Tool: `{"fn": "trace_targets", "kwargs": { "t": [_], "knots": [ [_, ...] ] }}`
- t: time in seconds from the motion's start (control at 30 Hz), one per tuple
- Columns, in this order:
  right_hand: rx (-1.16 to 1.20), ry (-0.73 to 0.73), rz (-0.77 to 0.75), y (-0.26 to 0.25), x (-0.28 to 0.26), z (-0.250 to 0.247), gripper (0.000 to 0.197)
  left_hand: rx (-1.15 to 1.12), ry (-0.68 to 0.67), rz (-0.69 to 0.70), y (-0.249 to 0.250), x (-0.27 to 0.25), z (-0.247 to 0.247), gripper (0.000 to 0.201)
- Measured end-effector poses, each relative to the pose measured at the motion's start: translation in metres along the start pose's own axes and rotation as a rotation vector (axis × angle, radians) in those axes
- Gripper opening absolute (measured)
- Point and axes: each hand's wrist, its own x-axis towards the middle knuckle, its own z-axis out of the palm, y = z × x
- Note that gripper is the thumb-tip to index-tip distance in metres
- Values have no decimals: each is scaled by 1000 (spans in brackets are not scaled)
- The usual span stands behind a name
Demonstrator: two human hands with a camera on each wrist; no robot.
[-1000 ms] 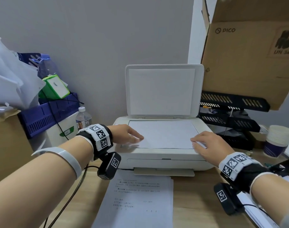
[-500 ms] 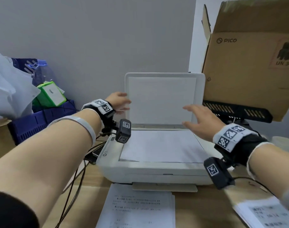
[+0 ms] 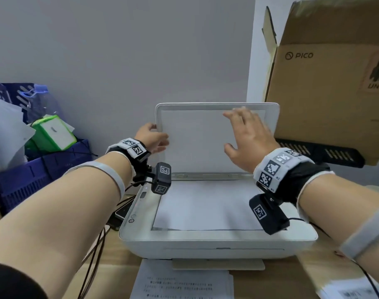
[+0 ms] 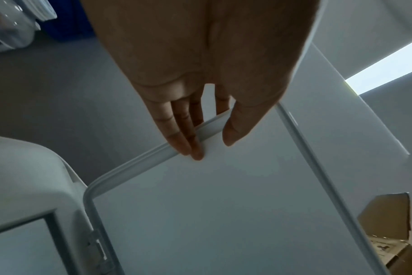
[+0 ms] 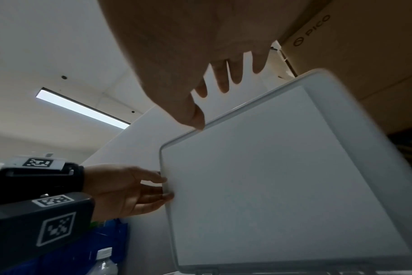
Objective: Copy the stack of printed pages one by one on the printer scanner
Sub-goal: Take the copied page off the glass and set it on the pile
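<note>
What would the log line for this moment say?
step: closing lid | lid: up | page: on glass | left hand: grips lid's left edge | right hand: open, near lid's top

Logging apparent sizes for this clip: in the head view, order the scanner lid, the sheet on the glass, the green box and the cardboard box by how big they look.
1. cardboard box, cut off by the frame
2. scanner lid and sheet on the glass: too alike to rank
3. green box

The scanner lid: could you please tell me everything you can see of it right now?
The scanner lid is a white, plastic-looking panel with rounded corners and a raised rim around a flat white inner pad. It stands open, roughly upright, hinged at the printer's rear. The left hand grips its left edge; the right hand reaches, fingers spread, towards its top edge.
</note>
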Motion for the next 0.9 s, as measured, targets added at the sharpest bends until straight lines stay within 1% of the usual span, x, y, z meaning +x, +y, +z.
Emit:
{"fn": "trace_targets", "kwargs": {
  "t": [0.07,0.1,0.17,0.23,0.27,0.3,0.33,0.37,0.4,0.43,0.47,0.5,0.53,0.6,0.63,0.7,0.77,0.83,0.9],
  "knots": [
    [-29,34,-30,-10,1,0,73,36,-23,3,-1,-9,-8,43],
    [-33,32,-43,-14,1,0,73,57,-48,7,-2,-16,-12,42],
    [-28,4,-57,-25,0,0,71,111,-103,15,-4,-32,-19,32],
    [-31,-61,-84,-36,-4,-1,59,157,-162,-2,-8,-48,-28,21],
    [-42,-101,-100,-41,-8,-3,49,205,-184,-15,-10,-55,-33,17],
    [-49,-143,-102,-45,-13,-4,36,289,-199,-27,-12,-62,-37,15],
    [-45,-189,-83,-48,-20,-6,24,422,-204,-35,-14,-69,-43,13],
    [-35,-239,-60,-50,-27,-7,19,589,-198,-36,-15,-75,-49,15],
    [-22,-285,-48,-50,-36,-7,18,744,-185,-35,-18,-82,-55,18],
    [-15,-324,-51,-51,-44,-5,20,850,-171,-25,-21,-90,-60,23],
    [-11,-356,-64,-51,-53,-3,22,888,-171,-41,-25,-98,-65,28],
    [-5,-384,-72,-51,-62,0,24,877,-184,-92,-31,-104,-69,32],
    [8,-410,-71,-51,-70,3,25,847,-210,-173,-38,-110,-72,38],
    [56,-474,-63,-51,-83,11,26,804,-299,-333,-51,-124,-75,54],
    [89,-510,-52,-51,-88,16,26,811,-338,-372,-56,-129,-75,59],
    [138,-579,-24,-49,-97,24,32,806,-364,-405,-63,-136,-74,62],
    [184,-615,-11,-48,-105,30,39,789,-345,-401,-68,-139,-73,56],
    [271,-611,-20,-48,-109,35,36,731,-302,-417,-73,-139,-72,55],
    [333,-598,-30,-48,-111,43,34,710,-274,-436,-75,-139,-73,64]
  ]
}}
